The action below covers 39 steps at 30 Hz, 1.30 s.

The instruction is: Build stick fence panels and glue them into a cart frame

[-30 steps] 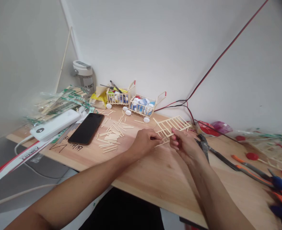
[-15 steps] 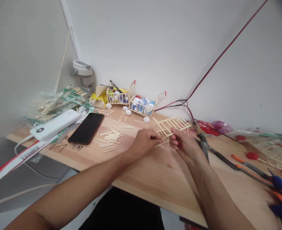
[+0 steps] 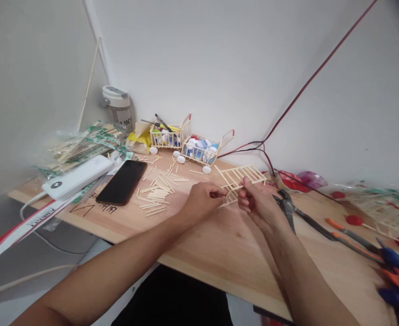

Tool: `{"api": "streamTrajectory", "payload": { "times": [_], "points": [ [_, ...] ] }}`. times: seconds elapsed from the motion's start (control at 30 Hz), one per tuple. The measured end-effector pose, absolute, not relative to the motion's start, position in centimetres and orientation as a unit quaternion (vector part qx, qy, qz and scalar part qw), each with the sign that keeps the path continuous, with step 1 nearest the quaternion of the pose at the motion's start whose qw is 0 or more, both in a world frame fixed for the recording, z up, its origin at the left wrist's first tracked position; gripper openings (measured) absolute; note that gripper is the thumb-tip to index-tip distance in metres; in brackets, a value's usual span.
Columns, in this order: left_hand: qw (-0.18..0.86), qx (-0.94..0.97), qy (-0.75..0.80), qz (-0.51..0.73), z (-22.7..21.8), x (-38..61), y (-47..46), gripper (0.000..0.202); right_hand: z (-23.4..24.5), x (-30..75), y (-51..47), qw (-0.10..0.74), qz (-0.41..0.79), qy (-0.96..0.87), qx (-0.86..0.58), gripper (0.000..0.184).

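Note:
A small frame of thin wooden sticks (image 3: 247, 173), built with parallel bars like a basket side, is tilted just above or on the table in front of me. My right hand (image 3: 258, 203) pinches its near edge between thumb and curled fingers. At the frame's left end is my left hand (image 3: 202, 199), its fingers pressed together close to the lower corner; what they grip is too small or hidden to make out. Left of that hand lies a loose pile of short cut sticks (image 3: 159, 194) on the wooden table (image 3: 199, 244).
Two miniature stick carts (image 3: 167, 137) with bottle-cap wheels stand behind. At left are a phone (image 3: 122, 182), a white power strip (image 3: 79, 175), bagged sticks (image 3: 91, 140) and a lidded jar (image 3: 117, 106). Pliers (image 3: 313, 222) and a blue glue gun (image 3: 398, 276) lie at right.
My left fingers have shifted slightly and lifted a little at the frame's corner. My right hand keeps its pinch on the frame; the view has moved only slightly.

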<state>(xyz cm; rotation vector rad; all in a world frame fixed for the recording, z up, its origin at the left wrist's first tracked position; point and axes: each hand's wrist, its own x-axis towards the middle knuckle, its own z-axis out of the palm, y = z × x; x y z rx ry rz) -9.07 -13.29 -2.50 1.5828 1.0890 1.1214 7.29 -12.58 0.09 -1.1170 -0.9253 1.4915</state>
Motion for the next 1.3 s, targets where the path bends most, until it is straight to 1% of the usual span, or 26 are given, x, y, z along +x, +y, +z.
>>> {"api": "streamTrajectory", "payload": {
  "times": [0.4,0.57,0.73,0.87,1.0,1.07,1.2,1.3],
  "points": [
    [0.423,0.628,0.481,0.442,-1.6,-9.4,-13.3,0.015,0.1,7.2,-12.4,0.519,0.554,-0.412,-0.505,0.048],
    [0.427,0.600,0.480,0.477,-1.2,-10.2,-12.8,0.017,0.0,7.2,-12.2,0.522,0.554,-0.404,-0.507,0.049],
    [0.409,0.573,0.496,0.509,-1.3,-11.1,-11.2,0.022,0.0,7.0,-12.0,0.530,0.565,-0.387,-0.500,0.049],
    [0.405,0.604,0.511,0.458,-1.7,-11.3,-9.9,0.033,0.0,6.9,-12.1,0.536,0.568,-0.379,-0.496,0.049],
    [0.413,0.647,0.500,0.401,-2.1,-11.2,-8.9,0.033,0.1,6.9,-12.1,0.536,0.572,-0.376,-0.495,0.050],
    [0.392,0.670,0.506,0.376,-2.2,-11.3,-8.4,0.035,0.1,6.9,-12.1,0.535,0.573,-0.373,-0.496,0.051],
    [0.337,0.700,0.519,0.356,-2.3,-12.1,-7.1,0.047,0.0,6.9,-12.1,0.538,0.568,-0.377,-0.496,0.051],
    [0.279,0.736,0.527,0.319,-3.0,-12.8,-6.4,0.038,0.0,7.0,-12.1,0.535,0.570,-0.373,-0.500,0.050]
  ]
}}
